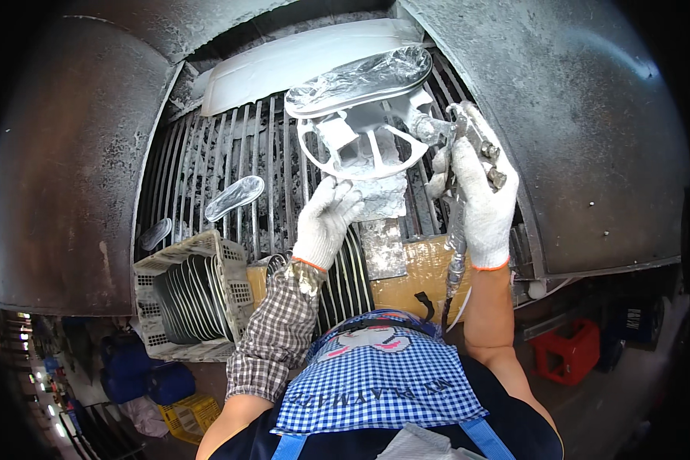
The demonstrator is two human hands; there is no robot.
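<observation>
My right hand [487, 192], in a white knit glove, is wrapped around a metal spray gun [468, 126] crusted with paint. The gun's nozzle points left, at the stand. My left hand [326, 222], gloved too, is at the near rim of a white-coated round turntable [377, 169]. Its fingers are loosely bent and apart, with the tips at or touching the rim. On the turntable lies a long shoe-sole-shaped piece [360, 80] with a pale edge and shiny clear film on top. White spray mist blurs the part between nozzle and turntable.
Under the turntable runs a metal grate [257, 153], with smaller film-covered soles [234, 198] on it at left. A plastic crate [230, 287] holds several dark soles upright. More dark strips stand beside my left forearm. Metal booth walls [590, 153] rise on both sides. A hose [454, 268] hangs below the gun.
</observation>
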